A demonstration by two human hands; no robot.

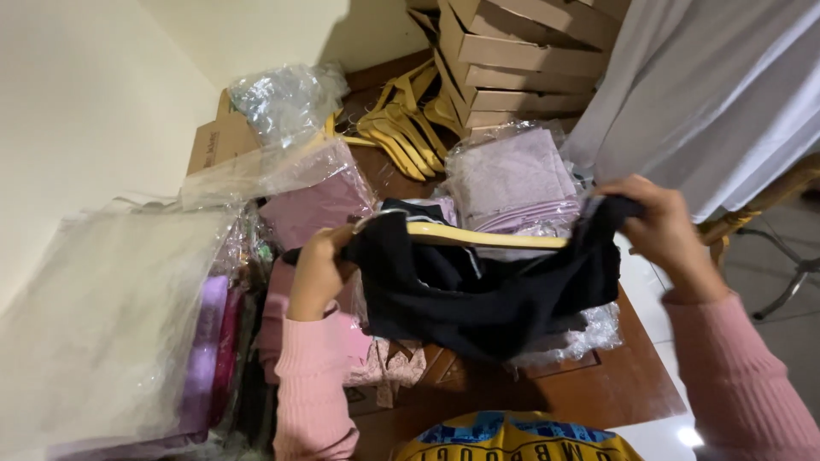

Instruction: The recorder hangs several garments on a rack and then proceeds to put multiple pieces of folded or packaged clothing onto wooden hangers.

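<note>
A black garment (487,294) hangs stretched between 2 hands over the wooden tabletop (598,388), with a pale wooden hanger (487,236) lying across its top edge. The left hand (318,271) has its grip closed on the garment's left end beside the hanger's tip; the right hand (662,226) pinches the right end (fingers curled over the cloth). Behind it lie folded pink clothes in clear bags (512,179), a pile of spare hangers (406,128) and stacked cardboard boxes (521,60).
</note>
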